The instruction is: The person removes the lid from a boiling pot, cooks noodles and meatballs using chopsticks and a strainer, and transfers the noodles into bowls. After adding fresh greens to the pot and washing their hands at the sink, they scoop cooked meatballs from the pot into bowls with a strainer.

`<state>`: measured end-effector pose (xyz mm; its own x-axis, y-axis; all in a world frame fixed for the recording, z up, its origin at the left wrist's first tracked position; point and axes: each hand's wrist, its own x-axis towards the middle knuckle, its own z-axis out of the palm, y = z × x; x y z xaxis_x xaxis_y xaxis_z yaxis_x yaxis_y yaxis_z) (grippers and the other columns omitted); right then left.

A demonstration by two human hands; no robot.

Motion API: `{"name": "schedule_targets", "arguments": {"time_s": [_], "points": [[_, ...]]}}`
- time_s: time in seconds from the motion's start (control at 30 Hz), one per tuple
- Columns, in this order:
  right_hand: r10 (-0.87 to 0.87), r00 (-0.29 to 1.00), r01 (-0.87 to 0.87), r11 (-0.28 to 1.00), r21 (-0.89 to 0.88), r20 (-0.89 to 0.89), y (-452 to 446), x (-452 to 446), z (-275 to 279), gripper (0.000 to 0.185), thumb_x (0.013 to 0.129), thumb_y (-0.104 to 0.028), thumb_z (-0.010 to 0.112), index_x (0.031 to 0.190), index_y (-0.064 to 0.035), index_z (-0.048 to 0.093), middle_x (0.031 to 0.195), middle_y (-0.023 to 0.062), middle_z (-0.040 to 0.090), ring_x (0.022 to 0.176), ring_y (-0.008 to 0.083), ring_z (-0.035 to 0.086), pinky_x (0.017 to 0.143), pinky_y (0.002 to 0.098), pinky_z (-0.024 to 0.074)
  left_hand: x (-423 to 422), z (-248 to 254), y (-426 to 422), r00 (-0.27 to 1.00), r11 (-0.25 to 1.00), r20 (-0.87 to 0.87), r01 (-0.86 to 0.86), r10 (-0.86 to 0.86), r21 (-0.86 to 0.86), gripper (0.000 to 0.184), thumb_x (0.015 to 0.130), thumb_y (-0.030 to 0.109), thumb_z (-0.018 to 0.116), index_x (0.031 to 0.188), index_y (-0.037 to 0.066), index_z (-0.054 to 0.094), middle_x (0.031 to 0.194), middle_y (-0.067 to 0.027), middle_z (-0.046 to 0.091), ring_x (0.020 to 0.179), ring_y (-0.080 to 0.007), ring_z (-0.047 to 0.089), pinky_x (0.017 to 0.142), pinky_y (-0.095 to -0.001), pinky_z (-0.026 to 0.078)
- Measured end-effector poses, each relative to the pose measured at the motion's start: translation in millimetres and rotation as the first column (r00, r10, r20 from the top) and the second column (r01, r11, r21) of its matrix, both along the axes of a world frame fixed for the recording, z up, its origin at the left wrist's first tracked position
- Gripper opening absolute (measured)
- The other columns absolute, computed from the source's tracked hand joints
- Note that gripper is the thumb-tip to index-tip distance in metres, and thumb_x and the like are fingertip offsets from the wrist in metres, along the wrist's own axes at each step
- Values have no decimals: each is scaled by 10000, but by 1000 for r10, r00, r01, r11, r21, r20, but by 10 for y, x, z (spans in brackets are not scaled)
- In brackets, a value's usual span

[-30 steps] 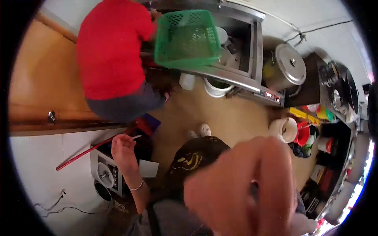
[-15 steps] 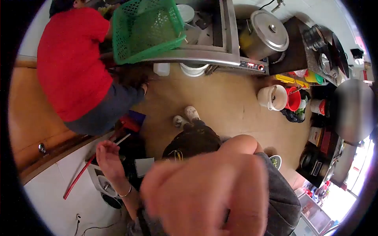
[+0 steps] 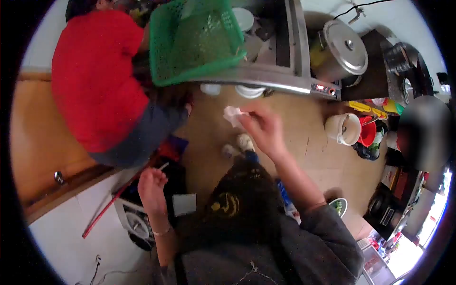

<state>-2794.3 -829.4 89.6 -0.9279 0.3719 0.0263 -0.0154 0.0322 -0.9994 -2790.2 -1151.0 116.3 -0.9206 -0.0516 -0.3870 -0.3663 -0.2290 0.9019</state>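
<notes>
My right hand (image 3: 266, 128) is stretched out in front of me above the floor, its fingers closed on a crumpled white tissue (image 3: 232, 116). Off to the left, my left hand (image 3: 153, 192) is raised with curled fingers. A thin white stick (image 3: 164, 166), cigarette-like, juts from its fingertips; blur hides its exact kind. The two hands are well apart. Ahead of them, a green plastic basket (image 3: 164, 71) rests at the edge of a steel counter (image 3: 266, 80).
A person in a red top (image 3: 99, 80) bends beside the basket at left. A lidded steel pot (image 3: 339, 52) stands on the right. White (image 3: 342, 129) and red buckets (image 3: 367, 132) sit on the floor. A bowl of greens (image 3: 343, 203) is near my right elbow.
My right hand has gone from close before the camera, blurred, out to over the floor, where the tissue now shows. The view has shifted slightly; my left hand keeps its curled pose.
</notes>
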Motion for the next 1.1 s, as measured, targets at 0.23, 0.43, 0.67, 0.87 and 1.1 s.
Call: {"name": "schedule_targets", "arguments": {"time_s": [0.23, 0.43, 0.67, 0.87, 1.1], "points": [[-182, 651, 503, 830, -240, 737, 542, 106, -4409, 318, 833, -207, 607, 1101, -36, 602, 895, 55, 644, 789, 157, 612, 643, 271, 458, 108, -255, -102, 988, 984, 121, -74, 94, -160, 154, 902, 188, 542, 975, 54, 564, 883, -38, 597, 803, -152, 571, 712, -296, 463], [-170, 862, 504, 390, -771, 478, 566, -887, -4871, 464, 895, -310, 440, 1332, -159, 402, 1203, -26, 540, 1085, 177, 509, 773, 377, 434, 44, -325, -27, 983, 983, 137, -99, 120, -152, 143, 901, 173, 543, 968, 51, 575, 889, -42, 607, 819, -155, 586, 720, -297, 481], [725, 577, -550, 686, -476, 377, 369, -148, -3344, 414, 843, -291, 598, 1185, -66, 542, 974, 70, 613, 858, 183, 587, 757, 324, 466, -340, -29, 590, 988, 990, 143, -39, 58, -132, 146, 889, 151, 556, 973, 37, 592, 900, -50, 621, 828, -146, 593, 744, -302, 494], [217, 956, -177, 964, -198, 198, 2163, -1767, -1079, 292, 910, -291, 543, 1007, -22, 601, 879, 33, 617, 794, 123, 568, 707, 268, 448, -1338, -144, 1802, 967, 979, 152, 205, -205, 17, 176, 892, 161, 546, 991, 27, 602, 917, -48, 626, 831, -139, 586, 765, -289, 479], [-25, 974, 64, 984, 165, -225, 3381, -4500, -823, 358, 863, -182, 630, 1159, -10, 526, 1050, 105, 580, 901, 175, 574, 771, 276, 470, -3052, -706, 4327, 901, 855, 143, 324, -410, 405, 260, 901, 213, 551, 1094, 38, 560, 1073, -66, 592, 997, -185, 561, 866, -348, 471]]}}
